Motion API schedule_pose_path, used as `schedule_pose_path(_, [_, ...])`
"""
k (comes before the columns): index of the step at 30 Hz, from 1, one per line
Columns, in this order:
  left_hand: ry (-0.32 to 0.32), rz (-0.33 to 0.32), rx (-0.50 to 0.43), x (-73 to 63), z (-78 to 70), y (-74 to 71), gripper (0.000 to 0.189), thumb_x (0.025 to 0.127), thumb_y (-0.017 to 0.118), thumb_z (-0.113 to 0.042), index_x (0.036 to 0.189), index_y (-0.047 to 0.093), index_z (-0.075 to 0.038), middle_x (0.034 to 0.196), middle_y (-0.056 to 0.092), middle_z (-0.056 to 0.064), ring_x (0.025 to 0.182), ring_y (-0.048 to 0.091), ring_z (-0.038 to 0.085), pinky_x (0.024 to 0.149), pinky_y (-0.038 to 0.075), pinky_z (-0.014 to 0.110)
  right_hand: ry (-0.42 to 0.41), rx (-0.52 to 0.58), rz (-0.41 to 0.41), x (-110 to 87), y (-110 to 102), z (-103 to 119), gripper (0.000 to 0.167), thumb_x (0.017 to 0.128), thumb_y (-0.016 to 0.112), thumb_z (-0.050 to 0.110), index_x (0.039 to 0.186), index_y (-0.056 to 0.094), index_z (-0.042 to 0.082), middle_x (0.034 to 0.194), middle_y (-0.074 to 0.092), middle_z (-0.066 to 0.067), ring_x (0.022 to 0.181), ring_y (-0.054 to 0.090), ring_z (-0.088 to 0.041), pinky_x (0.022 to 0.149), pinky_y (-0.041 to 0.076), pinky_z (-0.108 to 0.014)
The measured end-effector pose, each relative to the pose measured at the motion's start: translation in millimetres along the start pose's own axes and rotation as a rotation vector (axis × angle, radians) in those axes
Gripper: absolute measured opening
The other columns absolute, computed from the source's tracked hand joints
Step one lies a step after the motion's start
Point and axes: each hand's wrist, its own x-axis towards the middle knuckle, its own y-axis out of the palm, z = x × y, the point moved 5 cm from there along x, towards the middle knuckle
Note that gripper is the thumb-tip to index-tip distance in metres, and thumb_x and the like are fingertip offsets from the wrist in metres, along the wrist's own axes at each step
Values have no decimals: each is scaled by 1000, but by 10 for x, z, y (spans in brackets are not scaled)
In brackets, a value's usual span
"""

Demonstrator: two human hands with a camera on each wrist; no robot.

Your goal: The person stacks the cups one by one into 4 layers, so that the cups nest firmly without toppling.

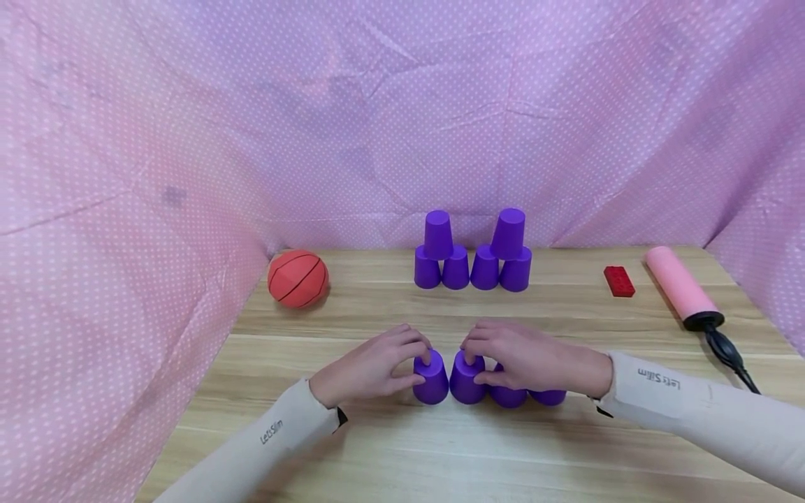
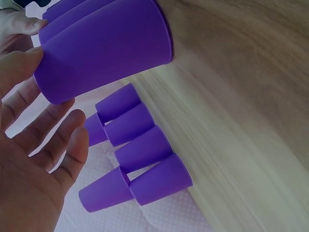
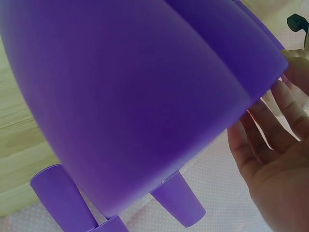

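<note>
On tbl (image 1: 440, 454): L grip (image 1: 385, 362), R grip (image 1: 522, 355) pinch adj. cups (image 1: 434, 388).

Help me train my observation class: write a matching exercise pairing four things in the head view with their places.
1. Ball
2. Red block
3. Pink tube
4. Left hand

A. Between stacked cups and pink tube
B. Holding the near row's leftmost cup
C. Near the table's left edge
D. Right of the red block

1-C, 2-A, 3-D, 4-B
</note>
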Motion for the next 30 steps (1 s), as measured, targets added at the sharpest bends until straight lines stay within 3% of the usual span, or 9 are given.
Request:
schedule_pose_path(6, [-31, -44, -3, -9, 48, -122, 18, 90, 65, -28, 104, 57, -20, 116, 51, -8, 108, 47, 7, 91, 43, 22, -44, 22, -112, 11, -121, -22, 22, 78, 77, 21, 91, 61, 13, 97, 60, 4, 90, 55, -11, 76, 49, -28])
schedule_pose_path(11, [-2, -170, 8, 35, 77, -348, 19, 87, 68, -22, 102, 58, -15, 111, 53, -5, 103, 50, 8, 87, 44, 23, -38, 23, -205, 15, -344, -94, 23, 78, 78, 20, 92, 61, 13, 97, 60, 4, 88, 54, -12, 75, 48, -30])
schedule_pose_path(19, [-6, -381, 61, 175, 134, -858, 21, 86, 70, -17, 102, 59, -10, 108, 54, 1, 100, 51, 15, 86, 45, 29, -3, -57, -372, 102, -890, -296, 25, 72, 81, 15, 87, 62, 8, 93, 62, -2, 87, 56, -18, 75, 47, -35])
schedule_pose_path(25, [33, -543, 82, 366, 170, -1267, 20, 85, 70, -11, 100, 58, -5, 103, 54, 4, 98, 50, 19, 86, 42, 32, 57, -60, -410, 228, -1213, -554, 25, 73, 81, 10, 89, 62, 6, 90, 62, -4, 83, 55, -20, 72, 45, -36])
schedule_pose_path(30, [44, -633, 89, 571, 157, -1472, 19, 86, 69, -10, 100, 58, -3, 100, 53, 6, 96, 48, 21, 84, 40, 34, 129, -88, -392, 347, -1317, -763, 23, 76, 79, 10, 89, 62, 5, 83, 61, -6, 78, 54, -22, 70, 44, -39])
